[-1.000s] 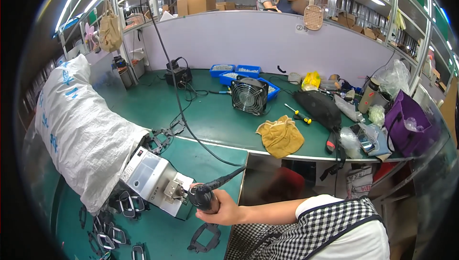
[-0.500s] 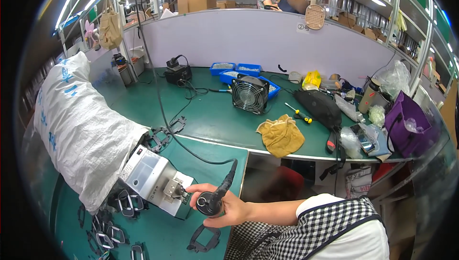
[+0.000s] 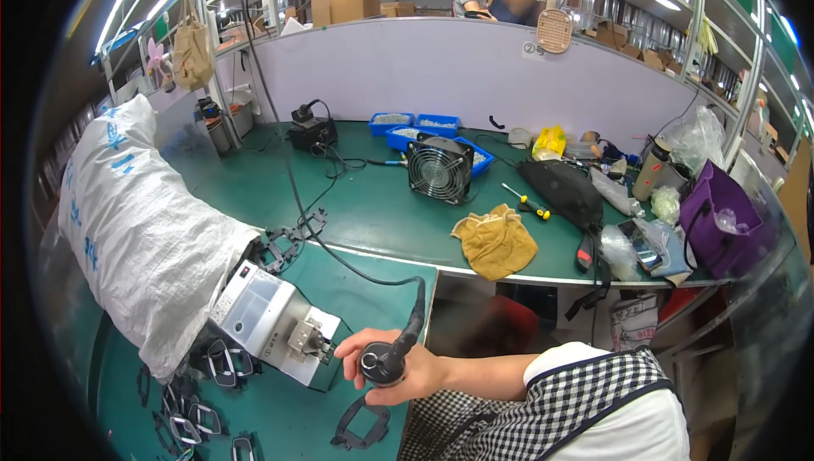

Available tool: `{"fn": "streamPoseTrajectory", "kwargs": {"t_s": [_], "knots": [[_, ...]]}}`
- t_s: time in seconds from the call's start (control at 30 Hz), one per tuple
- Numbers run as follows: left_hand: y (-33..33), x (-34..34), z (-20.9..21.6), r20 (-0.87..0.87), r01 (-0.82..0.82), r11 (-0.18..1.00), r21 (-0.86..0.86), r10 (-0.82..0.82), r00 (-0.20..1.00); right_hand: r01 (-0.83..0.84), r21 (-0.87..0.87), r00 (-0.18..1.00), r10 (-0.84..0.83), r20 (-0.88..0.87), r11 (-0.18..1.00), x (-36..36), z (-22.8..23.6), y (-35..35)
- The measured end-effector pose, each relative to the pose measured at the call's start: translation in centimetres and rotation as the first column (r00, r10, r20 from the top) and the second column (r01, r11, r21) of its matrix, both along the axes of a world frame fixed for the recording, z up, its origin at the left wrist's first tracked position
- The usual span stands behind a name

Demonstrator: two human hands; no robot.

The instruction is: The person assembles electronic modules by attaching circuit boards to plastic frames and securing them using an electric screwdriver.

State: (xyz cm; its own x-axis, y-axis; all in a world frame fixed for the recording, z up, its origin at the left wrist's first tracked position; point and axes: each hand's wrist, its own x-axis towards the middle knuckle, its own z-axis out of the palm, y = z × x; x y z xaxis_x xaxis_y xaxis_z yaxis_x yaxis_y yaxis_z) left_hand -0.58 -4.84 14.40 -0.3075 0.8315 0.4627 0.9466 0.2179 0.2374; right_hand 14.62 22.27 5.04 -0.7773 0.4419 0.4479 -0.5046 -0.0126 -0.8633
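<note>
My right hand (image 3: 415, 376) is wrapped round a black, corded electric screwdriver (image 3: 383, 363), held upright with its cable end on top. Its lower end is hidden by the hand. Just left of my fingers stands a grey-white benchtop machine (image 3: 271, 318) with a small keypad and a metal head (image 3: 310, 338); the fingers are close to that head. Below the hand, a single black plastic frame (image 3: 363, 427) lies flat on the green bench. My left hand is out of view.
A big white woven sack (image 3: 153, 232) leans behind the machine, with several black frames (image 3: 222, 363) beside it. Farther off are a fan (image 3: 440, 170), blue trays of small parts (image 3: 437, 125), a yellow glove (image 3: 494, 243), a screwdriver (image 3: 527, 202) and a purple bag (image 3: 725, 228). The cable (image 3: 292, 181) hangs across the bench.
My right hand, with the electric screwdriver, has shifted slightly right, away from the machine's metal head. The things on the bench lie as before.
</note>
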Motion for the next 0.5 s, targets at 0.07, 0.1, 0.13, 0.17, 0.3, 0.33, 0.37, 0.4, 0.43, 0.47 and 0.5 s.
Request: {"fn": "streamPoseTrajectory", "kwargs": {"t_s": [0.07, 0.1, 0.13, 0.17, 0.3, 0.33, 0.37, 0.4, 0.43, 0.47, 0.5], "knots": [[-0.1, 0.0, 0.0, -0.009, -0.002, 1.0, -0.016, 0.002, 1.0, -0.013, 0.018, 0.999, 0.012, 0.03, 1.0, -0.1, -0.2, 0.1], [-0.2, -0.1, 0.0, -0.014, -0.004, 1.0, -0.023, 0.003, 1.0, 0.013, 0.118, 0.999, -0.017, 0.033, 0.993, -0.2, -0.6, 0.4], [-0.2, -0.1, 0.0, -0.019, -0.007, 0.999, -0.032, 0.007, 1.0, 0.036, 0.216, 0.998, -0.044, 0.034, 0.976, -0.3, -0.9, 0.5], [-0.3, -0.1, 0.0, -0.023, -0.011, 0.999, -0.04, 0.01, 1.0, 0.035, 0.216, 0.999, -0.043, 0.034, 0.976, -0.4, -1.0, 0.4], [-0.7, -0.3, -0.1, -0.042, -0.015, 0.998, -0.066, 0.012, 0.999, 0.041, 0.127, 0.998, -0.045, 0.033, 0.991, -0.5, -1.5, 0.2], [-0.7, -0.3, -0.1, -0.047, -0.02, 0.997, -0.074, 0.017, 0.999, 0.024, 0.088, 0.998, -0.029, 0.054, 0.996, -0.6, -1.7, 0.2], [-0.8, -0.3, -0.2, -0.052, -0.025, 0.996, -0.081, 0.021, 0.998, 0.022, 0.088, 0.998, -0.027, 0.053, 0.996, -0.6, -1.7, 0.2], [-0.9, -0.3, -0.2, -0.057, -0.03, 0.996, -0.088, 0.025, 0.998, 0.001, 0.081, 0.998, -0.007, 0.07, 0.997, -0.7, -1.8, 0.2], [-0.9, -0.4, -0.2, -0.062, -0.032, 0.995, -0.095, 0.026, 0.998, -0.017, 0.074, 0.996, 0.01, 0.087, 0.997, -0.6, -1.7, 0.2], [-1.0, -0.4, -0.2, -0.066, -0.035, 0.994, -0.102, 0.028, 0.997, -0.016, 0.074, 0.996, 0.01, 0.087, 0.997, -0.7, -1.7, 0.2], [-1.1, -0.4, -0.2, -0.071, -0.038, 0.993, -0.11, 0.03, 0.997, -0.001, 0.105, 0.999, -0.004, 0.043, 0.994, -0.9, -1.8, 0.2]]}}
